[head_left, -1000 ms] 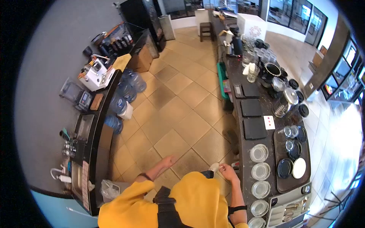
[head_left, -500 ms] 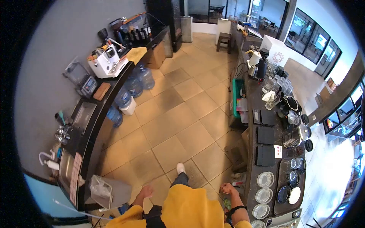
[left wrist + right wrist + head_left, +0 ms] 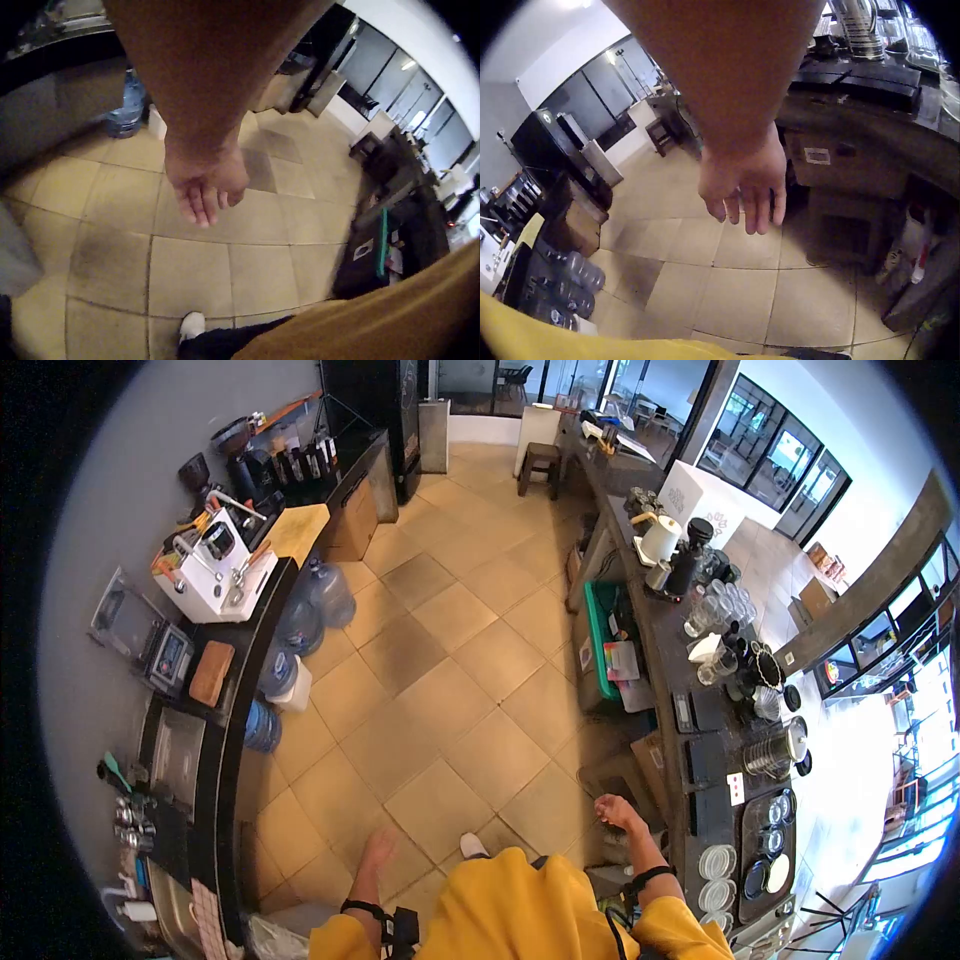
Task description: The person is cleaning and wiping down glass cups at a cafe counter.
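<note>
Over the tiled floor hangs my left hand, and in the left wrist view the fingers of that hand point down, relaxed, holding nothing. My right hand is beside the right counter, below its edge. In the right wrist view the right hand hangs with loose, slightly spread fingers and nothing in them. A white shoe shows between the two hands.
On the left counter are an espresso machine and a blender, with water bottles below. The right counter carries a kettle, glasses, lids and a tray. A green crate and a stool stand beyond.
The body has moved forward along the aisle, and the green crate looks nearer. Both arms have swung a little; the hands stay unfilled.
</note>
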### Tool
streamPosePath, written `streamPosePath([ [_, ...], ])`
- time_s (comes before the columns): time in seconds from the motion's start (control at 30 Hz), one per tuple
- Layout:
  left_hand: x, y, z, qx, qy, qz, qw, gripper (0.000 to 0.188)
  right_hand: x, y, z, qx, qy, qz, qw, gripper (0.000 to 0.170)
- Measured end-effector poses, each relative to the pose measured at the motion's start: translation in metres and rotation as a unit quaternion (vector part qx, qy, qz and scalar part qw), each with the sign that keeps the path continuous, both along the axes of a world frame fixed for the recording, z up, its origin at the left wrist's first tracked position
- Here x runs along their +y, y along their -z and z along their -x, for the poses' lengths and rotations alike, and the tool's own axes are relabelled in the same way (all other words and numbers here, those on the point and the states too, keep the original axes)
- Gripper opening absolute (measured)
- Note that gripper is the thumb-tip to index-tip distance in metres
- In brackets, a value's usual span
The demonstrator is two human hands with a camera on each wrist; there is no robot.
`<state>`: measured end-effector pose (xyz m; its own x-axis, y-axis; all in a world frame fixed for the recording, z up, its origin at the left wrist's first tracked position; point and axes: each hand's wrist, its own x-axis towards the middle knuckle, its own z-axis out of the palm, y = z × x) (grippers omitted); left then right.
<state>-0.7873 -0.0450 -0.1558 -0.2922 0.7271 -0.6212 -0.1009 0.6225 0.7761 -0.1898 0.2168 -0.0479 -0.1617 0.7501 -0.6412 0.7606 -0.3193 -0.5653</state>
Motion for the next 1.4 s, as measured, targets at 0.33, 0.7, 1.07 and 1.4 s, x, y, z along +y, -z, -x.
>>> streamPosePath([
  [0.33,0.236,-0.025,0.036,0.044,0.133,-0.071,0.988,0.030,0.090,-0.003,0.054,-0.072,-0.121,0.071,0.987,0.030],
  [0.7,0.258,-0.021,0.144,0.214,0.316,-0.043,0.923,0.033,0.294,0.052,0.122,-0.066,0.032,0.225,0.971,0.026],
  [1.07,0.323,0.026,0.177,-0.072,0.113,-0.060,0.989,0.031,0.598,0.155,0.279,0.209,-0.091,0.171,0.959,0.021],
  [1.4,0.551,0.059,0.329,0.090,0.065,-0.104,0.988,0.027,0.754,0.066,0.434,-0.005,-0.268,0.067,0.961,0.030],
])
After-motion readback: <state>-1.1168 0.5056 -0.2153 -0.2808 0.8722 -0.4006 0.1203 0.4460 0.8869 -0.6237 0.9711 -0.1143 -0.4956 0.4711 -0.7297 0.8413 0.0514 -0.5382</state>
